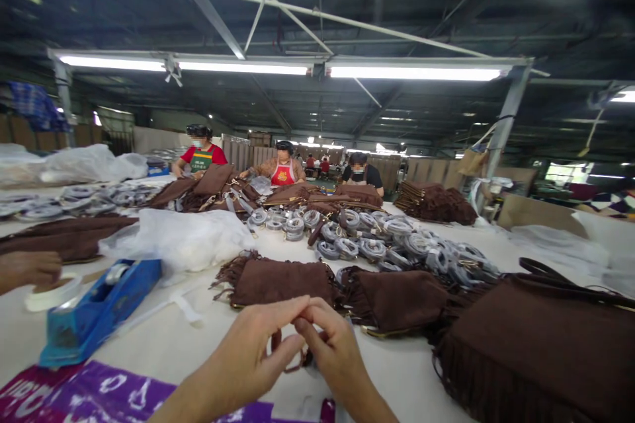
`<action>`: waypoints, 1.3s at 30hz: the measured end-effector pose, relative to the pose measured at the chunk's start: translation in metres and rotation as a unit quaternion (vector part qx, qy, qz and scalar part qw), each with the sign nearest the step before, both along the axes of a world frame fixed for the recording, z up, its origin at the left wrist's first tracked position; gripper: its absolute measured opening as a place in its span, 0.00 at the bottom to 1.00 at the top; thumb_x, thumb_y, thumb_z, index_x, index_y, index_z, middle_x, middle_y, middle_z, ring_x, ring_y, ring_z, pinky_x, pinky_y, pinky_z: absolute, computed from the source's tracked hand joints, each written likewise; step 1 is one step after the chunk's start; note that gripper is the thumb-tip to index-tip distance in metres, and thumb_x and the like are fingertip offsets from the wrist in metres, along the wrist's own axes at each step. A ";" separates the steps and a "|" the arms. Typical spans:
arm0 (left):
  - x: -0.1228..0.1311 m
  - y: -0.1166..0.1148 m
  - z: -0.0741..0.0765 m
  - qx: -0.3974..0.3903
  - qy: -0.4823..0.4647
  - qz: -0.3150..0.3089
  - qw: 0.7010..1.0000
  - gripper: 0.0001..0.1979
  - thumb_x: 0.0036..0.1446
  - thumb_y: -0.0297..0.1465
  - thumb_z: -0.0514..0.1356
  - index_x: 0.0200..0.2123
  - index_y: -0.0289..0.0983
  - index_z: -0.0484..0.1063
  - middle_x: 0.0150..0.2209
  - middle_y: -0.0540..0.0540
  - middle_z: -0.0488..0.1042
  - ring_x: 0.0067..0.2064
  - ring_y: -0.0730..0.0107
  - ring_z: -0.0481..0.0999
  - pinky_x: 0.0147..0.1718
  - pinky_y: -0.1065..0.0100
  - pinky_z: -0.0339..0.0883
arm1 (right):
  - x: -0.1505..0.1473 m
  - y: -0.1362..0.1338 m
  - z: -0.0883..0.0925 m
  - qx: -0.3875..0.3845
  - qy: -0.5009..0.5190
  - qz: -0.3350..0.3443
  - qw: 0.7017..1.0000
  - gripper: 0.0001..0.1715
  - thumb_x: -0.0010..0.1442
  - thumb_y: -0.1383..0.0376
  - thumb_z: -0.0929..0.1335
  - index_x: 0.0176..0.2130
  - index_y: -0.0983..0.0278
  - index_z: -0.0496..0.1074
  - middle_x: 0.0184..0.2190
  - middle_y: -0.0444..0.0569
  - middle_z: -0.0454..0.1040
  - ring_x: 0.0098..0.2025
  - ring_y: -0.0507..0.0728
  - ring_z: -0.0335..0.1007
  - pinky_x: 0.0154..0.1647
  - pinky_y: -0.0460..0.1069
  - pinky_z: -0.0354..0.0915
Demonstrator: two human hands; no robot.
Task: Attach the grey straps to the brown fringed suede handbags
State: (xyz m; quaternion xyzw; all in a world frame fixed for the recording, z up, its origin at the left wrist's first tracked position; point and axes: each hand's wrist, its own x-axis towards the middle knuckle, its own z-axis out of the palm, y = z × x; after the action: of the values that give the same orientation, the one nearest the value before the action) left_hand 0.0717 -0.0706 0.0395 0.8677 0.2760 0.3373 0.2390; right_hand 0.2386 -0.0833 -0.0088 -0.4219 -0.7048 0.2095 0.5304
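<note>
My left hand point(251, 344) and my right hand point(337, 347) meet at the fingertips low in the middle of the head view. Both are closed in a pinch. A small dark, shiny piece shows below the fingers, but most of it is hidden and its kind is unclear. Just beyond my hands lies a brown fringed bag point(282, 281), with a second brown fringed bag point(397, 297) to its right. Closer on the right is a larger brown fringed bag point(546, 337) with a dark strap. Purple printed plastic point(119, 386) lies under my left forearm.
A blue tape dispenser point(99, 310) stands at left, beside a white tape roll point(52, 292) and another person's hand point(30, 271). Behind are crumpled clear plastic point(183, 241), coiled grey straps point(391, 238) and stacked brown bags point(436, 201). Several co-workers sit across the white table point(391, 377).
</note>
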 end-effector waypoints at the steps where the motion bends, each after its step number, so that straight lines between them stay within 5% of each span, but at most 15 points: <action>1: 0.000 0.005 0.004 0.000 0.007 0.000 1.000 0.21 0.60 0.35 0.56 0.57 0.43 0.69 0.51 0.45 0.77 0.46 0.59 0.77 0.46 0.65 0.68 | -0.001 0.003 0.001 -0.017 0.017 0.019 1.000 0.15 0.62 0.59 0.65 0.28 0.64 0.73 0.32 0.47 0.73 0.35 0.53 0.69 0.32 0.44 0.63; 5: -0.007 0.048 -0.003 -0.061 0.025 -0.009 0.998 0.23 0.63 0.37 0.51 0.61 0.42 0.63 0.48 0.45 0.78 0.42 0.63 0.78 0.44 0.64 0.70 | 0.008 0.015 0.006 -0.116 0.113 0.084 0.983 0.18 0.59 0.54 0.67 0.27 0.64 0.71 0.21 0.41 0.70 0.24 0.50 0.66 0.28 0.45 0.64; 10: -0.020 0.117 -0.065 0.093 0.200 0.134 0.966 0.29 0.53 0.28 0.60 0.60 0.37 0.63 0.61 0.36 0.66 0.61 0.50 0.64 0.58 0.50 0.57 | 0.053 0.024 0.015 -0.244 0.208 0.132 0.938 0.21 0.51 0.50 0.72 0.31 0.65 0.70 0.17 0.39 0.69 0.10 0.43 0.51 0.10 0.39 0.44; 15: -0.018 0.151 -0.111 0.145 0.330 0.128 0.924 0.12 0.56 0.22 0.55 0.41 0.37 0.73 0.50 0.39 0.76 0.52 0.57 0.73 0.51 0.59 0.65 | 0.091 0.021 0.025 -0.316 0.140 0.185 0.920 0.18 0.54 0.54 0.72 0.30 0.65 0.66 0.18 0.42 0.73 0.09 0.42 0.50 0.08 0.38 0.40; 21: -0.016 0.176 -0.090 0.127 0.326 0.154 0.924 0.12 0.57 0.20 0.49 0.32 0.37 0.69 0.32 0.42 0.78 0.36 0.58 0.77 0.35 0.64 0.67 | 0.080 0.033 0.026 -0.387 0.002 0.159 0.908 0.10 0.53 0.60 0.70 0.30 0.65 0.69 0.17 0.38 0.66 0.11 0.45 0.54 0.09 0.40 0.45; 23: -0.014 0.186 -0.076 0.124 0.313 0.179 0.924 0.12 0.57 0.20 0.47 0.32 0.38 0.68 0.32 0.42 0.77 0.36 0.57 0.77 0.34 0.64 0.65 | 0.066 0.042 0.017 -0.327 -0.072 0.120 0.935 0.02 0.53 0.67 0.68 0.30 0.64 0.69 0.18 0.38 0.65 0.16 0.47 0.60 0.16 0.41 0.54; 25: -0.011 0.194 -0.062 0.121 0.294 0.206 0.925 0.13 0.59 0.21 0.46 0.33 0.38 0.67 0.32 0.41 0.77 0.37 0.56 0.77 0.35 0.63 0.64 | 0.052 0.052 0.007 -0.217 -0.148 0.080 0.962 0.05 0.51 0.72 0.66 0.26 0.63 0.68 0.25 0.41 0.69 0.27 0.50 0.67 0.28 0.43 0.60; 29: -0.006 0.203 -0.048 0.100 0.244 0.241 0.934 0.11 0.62 0.26 0.45 0.33 0.38 0.66 0.30 0.42 0.75 0.35 0.58 0.75 0.35 0.64 0.62 | 0.030 0.070 -0.006 -0.107 -0.224 0.031 0.968 0.09 0.52 0.76 0.64 0.26 0.64 0.65 0.34 0.46 0.71 0.39 0.53 0.67 0.40 0.45 0.58; 39: -0.009 0.222 -0.085 -0.007 0.108 0.247 0.963 0.12 0.62 0.30 0.44 0.27 0.40 0.62 0.32 0.44 0.74 0.37 0.63 0.72 0.41 0.65 0.62 | 0.020 0.076 -0.012 -0.206 -0.262 0.049 0.941 0.08 0.50 0.76 0.67 0.26 0.64 0.72 0.28 0.44 0.74 0.34 0.53 0.69 0.33 0.44 0.56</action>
State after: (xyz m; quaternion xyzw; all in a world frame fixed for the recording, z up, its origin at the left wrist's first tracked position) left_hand 0.0627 0.1510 -0.0452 0.8023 0.5082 0.2879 0.1235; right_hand 0.2581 -0.0070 -0.0208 -0.5271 -0.7799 0.2582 0.2174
